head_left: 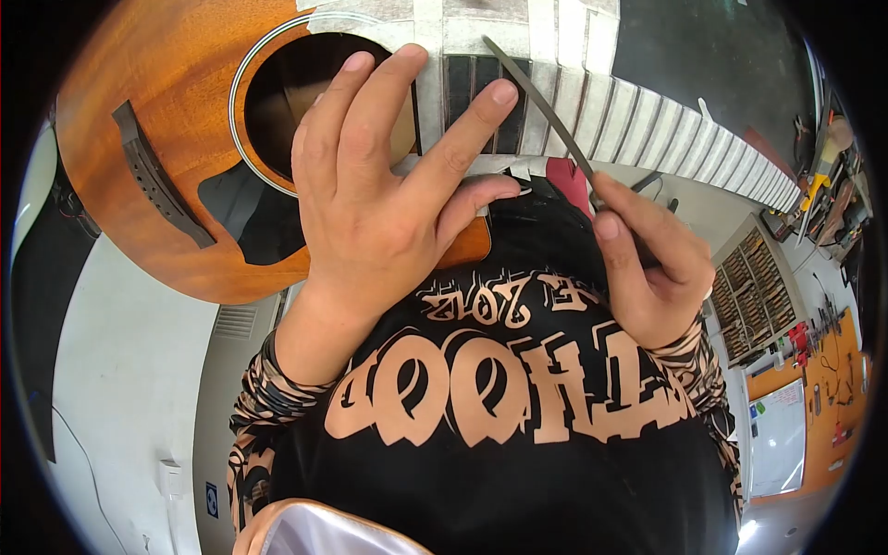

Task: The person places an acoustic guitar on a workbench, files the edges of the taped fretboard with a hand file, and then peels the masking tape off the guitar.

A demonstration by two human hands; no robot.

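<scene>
An acoustic guitar [185,65] with a brown wooden top lies across in front of me. Strips of whitish masking tape [638,116] cover most of its fretboard, leaving the frets showing between them; a dark stretch of fretboard [459,88] near the sound hole [277,102] is bare. My left hand [379,176] is spread palm down over the sound hole and the fretboard's end, holding nothing. Pinched in my right hand [652,259] is a thin metal file [541,102], slanting up and left over the taped frets. Whether it touches a fret I cannot tell.
The bridge [162,176] and a black pickguard [250,217] lie left of my left hand. Red cloth [569,185] sits below the neck. A dark surface [712,55] lies beyond it. Tools hang at the right, near a slotted rack [754,287] and a whiteboard [777,435].
</scene>
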